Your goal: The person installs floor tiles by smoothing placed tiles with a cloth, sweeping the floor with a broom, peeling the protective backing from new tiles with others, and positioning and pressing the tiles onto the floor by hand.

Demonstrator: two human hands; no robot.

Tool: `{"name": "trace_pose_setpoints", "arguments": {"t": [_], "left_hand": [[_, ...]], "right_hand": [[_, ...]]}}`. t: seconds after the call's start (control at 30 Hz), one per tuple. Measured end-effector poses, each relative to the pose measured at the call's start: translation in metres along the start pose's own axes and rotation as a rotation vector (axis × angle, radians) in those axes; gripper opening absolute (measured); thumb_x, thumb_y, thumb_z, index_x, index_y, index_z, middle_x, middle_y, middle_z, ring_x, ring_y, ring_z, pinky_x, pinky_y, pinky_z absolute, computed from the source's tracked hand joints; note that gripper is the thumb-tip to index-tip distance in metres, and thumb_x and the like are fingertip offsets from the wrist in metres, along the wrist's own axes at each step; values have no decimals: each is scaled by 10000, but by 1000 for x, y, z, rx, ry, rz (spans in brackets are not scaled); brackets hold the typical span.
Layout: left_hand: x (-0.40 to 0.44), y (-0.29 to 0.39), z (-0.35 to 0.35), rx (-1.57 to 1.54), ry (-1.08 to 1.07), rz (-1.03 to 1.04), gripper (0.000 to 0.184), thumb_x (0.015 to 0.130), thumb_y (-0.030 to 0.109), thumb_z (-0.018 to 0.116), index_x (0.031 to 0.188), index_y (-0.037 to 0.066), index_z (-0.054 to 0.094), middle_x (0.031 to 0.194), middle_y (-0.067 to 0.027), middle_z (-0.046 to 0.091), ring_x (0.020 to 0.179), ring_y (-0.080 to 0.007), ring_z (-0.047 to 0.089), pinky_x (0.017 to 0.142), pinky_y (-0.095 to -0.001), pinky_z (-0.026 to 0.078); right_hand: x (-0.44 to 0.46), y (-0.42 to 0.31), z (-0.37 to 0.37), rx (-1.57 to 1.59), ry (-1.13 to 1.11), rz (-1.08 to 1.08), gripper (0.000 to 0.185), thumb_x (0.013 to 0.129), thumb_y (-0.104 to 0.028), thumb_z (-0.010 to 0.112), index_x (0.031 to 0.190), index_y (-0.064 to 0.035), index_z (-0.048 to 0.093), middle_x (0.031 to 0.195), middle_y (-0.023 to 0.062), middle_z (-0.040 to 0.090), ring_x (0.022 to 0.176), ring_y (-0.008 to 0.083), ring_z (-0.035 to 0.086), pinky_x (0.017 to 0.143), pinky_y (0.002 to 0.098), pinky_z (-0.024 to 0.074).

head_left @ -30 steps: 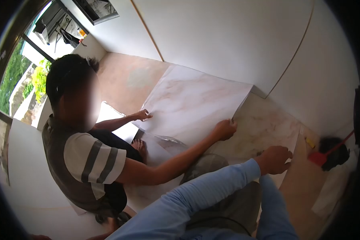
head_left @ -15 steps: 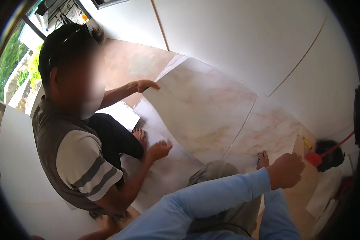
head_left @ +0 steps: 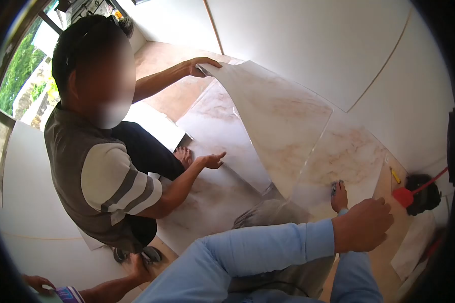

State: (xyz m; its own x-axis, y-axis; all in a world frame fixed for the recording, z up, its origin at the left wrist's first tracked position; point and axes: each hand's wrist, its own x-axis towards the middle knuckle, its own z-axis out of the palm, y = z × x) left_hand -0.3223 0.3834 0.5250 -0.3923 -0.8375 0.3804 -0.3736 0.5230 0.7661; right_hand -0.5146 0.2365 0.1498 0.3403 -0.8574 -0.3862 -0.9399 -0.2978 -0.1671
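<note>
My left hand is closed, with its fingers curled, above the floor sheets at the lower right. Beyond it, my right hand is low over a marbled sheet, its fingers around a small dark thing that I cannot make out. A co-worker crouches at the left. The co-worker's far hand lifts the corner of another marbled sheet, which curls upward. The co-worker's near hand is above the sheets with its fingers partly extended.
A white wall panel borders the floor. At the right are a yellow tool, a red dustpan-like thing and a black bag. Another person's hand shows at the lower left, near dark sandals.
The co-worker has raised and turned back the sheet's left corner, and the near hand has let go of its edge. My left hand has moved down and right; my right hand has come into view.
</note>
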Motion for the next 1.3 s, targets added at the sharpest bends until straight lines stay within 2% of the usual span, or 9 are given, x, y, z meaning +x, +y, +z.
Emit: {"name": "trace_pose_setpoints", "arguments": {"t": [0.33, 0.5, 0.73, 0.8, 0.83, 0.93, 1.0, 1.2, 1.3], "left_hand": [[-5, -42, -26, -34, 71, -325, 216, 921, 176, 668, 1026, -13, 658, 1058, -168, 622, 1069, -345, 607, 1007, -495, 458], [-26, -60, -12, -100, 159, -512, 236, 946, 128, 634, 1148, 9, 662, 1118, -162, 621, 1114, -364, 603, 998, -470, 487], [-65, 44, -30, -606, 588, -918, 314, 1015, 143, 554, 1296, 32, 640, 1169, -175, 652, 1067, -364, 653, 903, -449, 540], [-88, 71, 3, -411, 362, -1073, 339, 1004, 166, 564, 1323, 85, 643, 1169, -151, 655, 1122, -326, 649, 955, -423, 528], [-90, 100, -6, -478, 442, -1010, 342, 1014, 190, 567, 1327, 76, 643, 1180, -163, 662, 1136, -333, 645, 968, -416, 524], [-106, 158, -5, -613, 538, -1002, 356, 1030, 231, 575, 1335, 60, 645, 1215, -182, 676, 1152, -324, 650, 968, -411, 528], [-121, 179, -3, -700, 589, -1085, 363, 1041, 258, 574, 1332, 56, 652, 1244, -181, 681, 1155, -307, 658, 953, -413, 538], [-138, 234, -58, -933, 711, -1467, 484, 1080, 361, 537, 1468, 71, 550, 1330, -146, 630, 1234, -271, 593, 1033, -394, 491], [-136, 258, -77, -1107, 884, -1541, 565, 1065, 456, 538, 1505, 102, 519, 1366, -104, 615, 1236, -239, 595, 991, -388, 519]], "right_hand": [[-6, 2, 6, -2, 69, -16, 568, 935, -126, 632, 1479, -51, 486, 1557, 198, 444, 1433, 401, 412, 1176, 456, 386], [-73, -34, -69, -6, -149, -29, 491, 930, -195, 654, 1392, -58, 561, 1483, 199, 521, 1386, 395, 468, 1145, 454, 412], [-197, -145, -210, 119, -750, 13, 413, 924, -290, 684, 1272, -69, 666, 1380, 200, 629, 1320, 386, 547, 1101, 449, 448], [-229, -111, -190, 80, -387, -361, 324, 868, -289, 704, 924, 30, 699, 929, 275, 720, 855, 425, 713, 734, 458, 575], [-247, -117, -213, 159, -308, -79, 334, 883, -282, 684, 1008, 28, 685, 875, 287, 699, 855, 436, 707, 738, 469, 576], [-264, -106, -253, 216, -382, 29, 344, 900, -254, 643, 1091, 32, 651, 870, 264, 689, 835, 422, 711, 746, 491, 573], [-283, -170, -340, 406, -506, 197, 322, 907, -237, 620, 1092, 26, 639, 882, 242, 689, 857, 412, 711, 771, 513, 566], [-333, -200, -382, 494, -712, -260, 324, 927, -138, 529, 1211, -11, 620, 1063, 197, 655, 1107, 308, 652, 932, 416, 513], [-358, -228, -400, 731, -973, -182, 389, 926, -122, 528, 1294, -11, 590, 1161, 172, 637, 1128, 253, 604, 975, 372, 476]]}}
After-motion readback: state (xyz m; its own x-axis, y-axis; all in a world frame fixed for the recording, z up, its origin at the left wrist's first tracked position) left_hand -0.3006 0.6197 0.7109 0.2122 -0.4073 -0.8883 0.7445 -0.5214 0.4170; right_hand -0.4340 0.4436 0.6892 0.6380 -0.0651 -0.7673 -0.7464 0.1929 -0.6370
